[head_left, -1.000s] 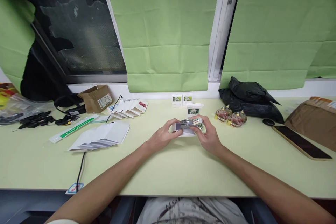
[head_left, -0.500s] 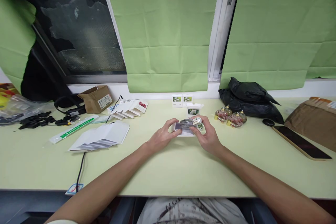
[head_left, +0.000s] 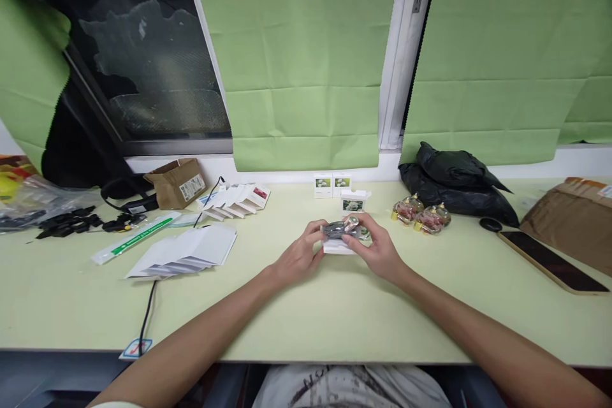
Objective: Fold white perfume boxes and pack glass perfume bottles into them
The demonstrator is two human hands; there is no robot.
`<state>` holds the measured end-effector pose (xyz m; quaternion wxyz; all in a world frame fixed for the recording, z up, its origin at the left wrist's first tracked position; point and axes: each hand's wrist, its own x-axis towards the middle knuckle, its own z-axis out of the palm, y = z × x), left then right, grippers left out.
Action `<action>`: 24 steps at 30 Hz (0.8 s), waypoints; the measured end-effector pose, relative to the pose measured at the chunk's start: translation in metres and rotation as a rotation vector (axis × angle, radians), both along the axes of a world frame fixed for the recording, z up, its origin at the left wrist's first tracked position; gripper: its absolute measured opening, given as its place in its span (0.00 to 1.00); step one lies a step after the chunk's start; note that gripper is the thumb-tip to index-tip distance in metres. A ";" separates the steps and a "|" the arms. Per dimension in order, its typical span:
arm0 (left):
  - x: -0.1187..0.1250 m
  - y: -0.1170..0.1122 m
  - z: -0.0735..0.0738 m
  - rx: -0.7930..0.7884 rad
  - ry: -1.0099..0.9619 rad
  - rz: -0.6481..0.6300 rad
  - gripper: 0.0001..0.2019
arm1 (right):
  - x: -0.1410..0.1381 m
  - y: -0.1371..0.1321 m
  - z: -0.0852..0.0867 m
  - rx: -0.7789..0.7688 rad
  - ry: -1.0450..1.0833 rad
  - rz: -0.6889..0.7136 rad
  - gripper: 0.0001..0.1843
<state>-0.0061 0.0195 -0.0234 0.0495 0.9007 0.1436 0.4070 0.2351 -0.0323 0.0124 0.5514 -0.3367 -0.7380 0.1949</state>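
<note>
1. While both hands meet at mid-counter, the work sits between them. The left hand (head_left: 299, 258) and the right hand (head_left: 381, 250) each pinch one end of a grey glossy film bundle (head_left: 335, 229), fingers curled narrow around it, neither palm spread.
2. The bundle rests on a small white cardboard carton (head_left: 337, 247). The carton lies flat on the pale green counter (head_left: 306, 319), near its middle.
3. Step in hand, as I read it: the wrapped piece is being lined up with the carton or pressed to it. A small gold-pink cap (head_left: 352, 222) shows at the right fingertips. It resembles the tops of the two round glass bottles with gold caps (head_left: 423, 215), which stand near on the right.
4. The next move would call for one hand to steady the carton while the other works the bundle. The film looks slippery, so a firm pinch is wanted.
5. Around the hands:
   - Just behind them stand small white flower-printed boxes (head_left: 341, 183), the nearest with its flap up.
   - To the left lies a fan of white flat cards (head_left: 191, 248).
   - A crumpled black plastic bag (head_left: 449, 182) and a dark flat phone (head_left: 549, 261) lie well to the right.
6. Hard to make out:
   - The film's contents cannot be read.
   - The fingers cover both ends of the carton, so I cannot tell whether it is open or closed.
   - The brown cardboard parcel (head_left: 574, 223) is cut off at the right edge.
</note>
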 end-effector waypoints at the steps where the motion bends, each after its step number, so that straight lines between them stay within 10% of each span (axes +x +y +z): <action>1: 0.001 0.000 -0.001 -0.019 -0.029 -0.016 0.27 | 0.000 0.001 0.000 -0.012 0.002 0.007 0.14; 7: 0.005 -0.010 0.000 -0.295 -0.110 0.045 0.33 | 0.003 0.003 0.002 -0.025 -0.040 0.025 0.14; 13: 0.014 -0.022 0.018 -0.655 -0.090 0.072 0.19 | 0.003 0.003 0.010 -0.064 -0.083 0.058 0.16; 24: 0.020 -0.023 0.025 -0.757 -0.101 0.052 0.13 | 0.005 0.011 0.010 -0.204 0.025 0.173 0.18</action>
